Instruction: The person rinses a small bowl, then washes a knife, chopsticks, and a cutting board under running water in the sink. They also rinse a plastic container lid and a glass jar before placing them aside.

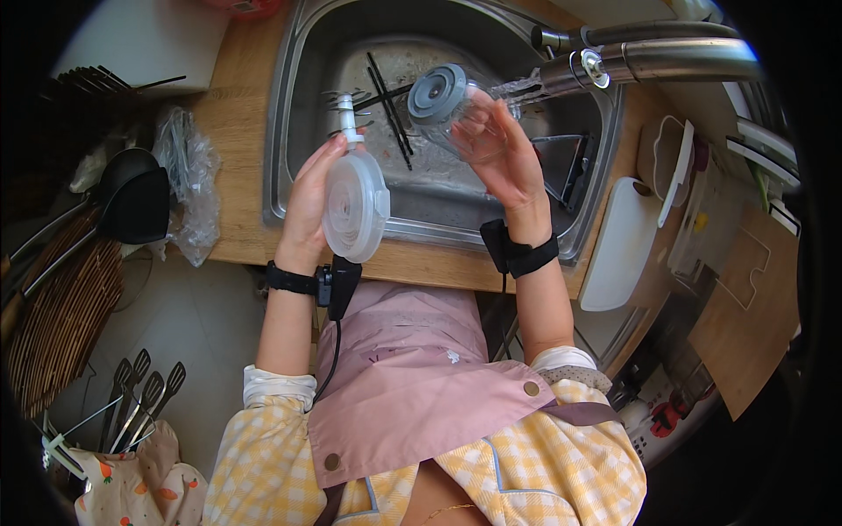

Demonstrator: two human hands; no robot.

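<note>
My left hand [304,184] grips a round translucent plastic lid [356,207] and a white shaft [346,115] with several curved metal blades. The blades point away from me over the left side of the sink. In my right hand [516,167] is a transparent jar [475,135] with a grey round base [435,94], tilted on its side. Its far end faces the metal faucet [677,58], from which water [520,85] is running. Black chopsticks [393,121] lie crossed on the bottom of the stainless steel sink [421,230], below both hands.
A dark-framed object [573,171] sits in the sink's right side. Right of it lies a white cutting board [618,250]. Plastic bags [191,191], black ladles [135,204] and a slatted brown mat [66,315] are at left. Slotted turners [145,401] stand lower left.
</note>
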